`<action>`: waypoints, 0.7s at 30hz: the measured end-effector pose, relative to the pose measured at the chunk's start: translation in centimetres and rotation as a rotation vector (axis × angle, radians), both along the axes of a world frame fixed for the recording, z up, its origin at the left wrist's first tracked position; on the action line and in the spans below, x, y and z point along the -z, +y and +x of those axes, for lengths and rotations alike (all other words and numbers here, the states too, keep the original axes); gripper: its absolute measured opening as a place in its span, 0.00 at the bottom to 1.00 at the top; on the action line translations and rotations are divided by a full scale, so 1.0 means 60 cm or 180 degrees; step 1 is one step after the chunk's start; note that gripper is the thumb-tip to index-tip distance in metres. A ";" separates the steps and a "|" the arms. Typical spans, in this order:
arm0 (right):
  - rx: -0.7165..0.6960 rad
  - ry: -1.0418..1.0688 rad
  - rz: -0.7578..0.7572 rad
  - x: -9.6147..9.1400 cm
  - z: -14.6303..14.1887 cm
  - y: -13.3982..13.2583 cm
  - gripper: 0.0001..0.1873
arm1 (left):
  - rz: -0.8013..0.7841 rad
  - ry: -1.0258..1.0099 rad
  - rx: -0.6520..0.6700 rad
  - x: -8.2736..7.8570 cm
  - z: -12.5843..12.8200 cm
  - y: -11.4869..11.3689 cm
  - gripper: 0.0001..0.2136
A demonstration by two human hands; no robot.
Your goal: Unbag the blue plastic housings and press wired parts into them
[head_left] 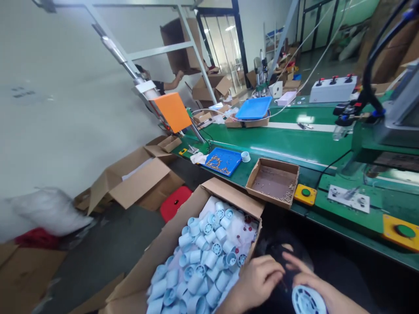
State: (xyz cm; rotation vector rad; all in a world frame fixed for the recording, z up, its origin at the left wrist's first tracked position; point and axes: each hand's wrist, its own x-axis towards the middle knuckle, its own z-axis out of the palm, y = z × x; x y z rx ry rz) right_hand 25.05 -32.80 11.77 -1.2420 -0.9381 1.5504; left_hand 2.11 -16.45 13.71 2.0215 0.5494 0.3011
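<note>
Plastic disc (head view): round white and pale-blue ribbed disc [307, 301] at 5 o'clock in the frame, lying against the right hand [314, 279].
Handling: probably light and stiff, smooth enough to slip. The thin ribs could crack, so the outer rim looks the safest hold.
Look: fine spokes run from a small hub to a plain ring, and its lower edge is cut off by the frame.
Right hand: fingers stretched toward 10 o'clock. I cannot tell whether they clamp the disc.
Left hand [258, 279]: at the disc's 10 o'clock, fingers curled, tips meeting the right hand's. What they pinch, if anything, is hidden.
Carton [170, 242]: at the left hand's 9 o'clock, touching it, open and heaped with pale-blue caps [199, 266].
Green bench [288, 144]: at 12 o'clock, carrying a cardboard tray [271, 181], with a blue tray [231, 159] at its 10 o'clock.
</note>
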 end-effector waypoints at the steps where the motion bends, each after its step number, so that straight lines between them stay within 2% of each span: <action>1: -0.0305 0.0096 -0.0076 -0.004 -0.007 0.002 0.38 | -0.0032 -0.0089 0.0163 -0.009 0.009 -0.013 0.11; 3: -0.0777 0.0398 -0.0224 -0.002 -0.014 0.002 0.42 | -0.0068 -0.0109 0.0224 -0.022 0.020 -0.023 0.13; 4: -0.0774 0.0630 -0.0272 0.005 -0.014 -0.002 0.44 | -0.0081 -0.0056 0.0209 -0.025 0.021 -0.022 0.14; 5: -0.0624 0.0863 -0.0276 0.014 -0.012 -0.009 0.47 | -0.0083 0.0029 0.0223 -0.027 0.021 -0.019 0.14; 8: 0.0205 0.1227 -0.0099 0.042 0.003 -0.039 0.49 | 0.0011 0.0324 0.0505 -0.022 0.015 -0.012 0.14; 12: 0.0444 0.1163 -0.0015 0.067 0.021 -0.069 0.45 | 0.0287 0.0498 0.0771 -0.004 0.020 -0.014 0.11; 14: 0.0915 0.1376 -0.0079 0.073 0.020 -0.069 0.44 | 0.0307 0.0429 0.0673 -0.001 0.031 -0.013 0.11; 17: 0.1701 0.1861 -0.0107 0.061 0.013 -0.054 0.39 | 0.0275 0.0279 0.0463 -0.010 0.056 -0.003 0.10; 18: 0.1752 0.1931 -0.0069 0.050 0.010 -0.046 0.36 | 0.0277 0.0226 0.0389 -0.016 0.067 0.002 0.10; 21: 0.1447 0.1883 0.0038 0.008 0.009 -0.023 0.28 | 0.0336 0.0106 0.0332 -0.035 0.102 0.012 0.11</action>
